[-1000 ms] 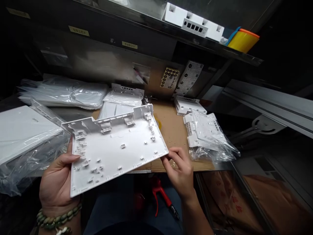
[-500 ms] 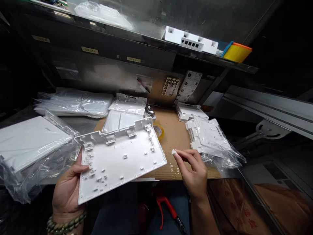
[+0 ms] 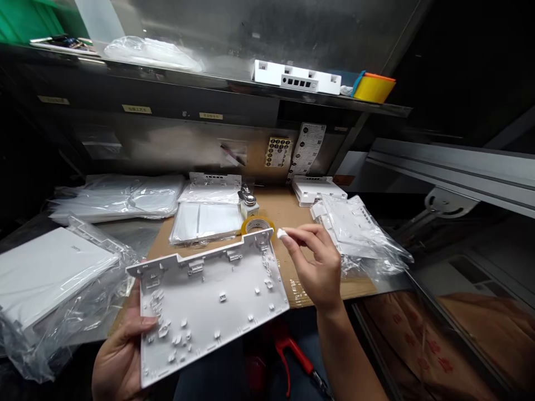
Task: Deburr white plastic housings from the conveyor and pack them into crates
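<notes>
My left hand (image 3: 121,348) grips the left edge of a white plastic housing cover (image 3: 204,317), thumb on its inner face. The cover is tilted so its inside, with clips and small posts, faces me. Between thumb and fingertips, my right hand (image 3: 315,262) pinches a small white wad (image 3: 282,233), perhaps cloth or tissue; its kind is not clear. That hand hovers just right of the cover's upper right corner, apart from it. Behind the cover, a roll of yellow tape (image 3: 258,221) lies beside a small bottle with a metal top (image 3: 249,205).
Bagged white covers (image 3: 359,228) lie at right, with stacked covers (image 3: 317,190) behind. Another bagged cover (image 3: 58,273) is at left, near a pile of plastic bags (image 3: 121,195). Red-handled pliers or cutters (image 3: 296,353) show below the table edge. A shelf (image 3: 225,84) crosses above.
The view has shifted, so the shelf and table items sit differently. The cover has tipped and appears lower, while my right hand with the white wad has come up closer to the cover's upper right corner.
</notes>
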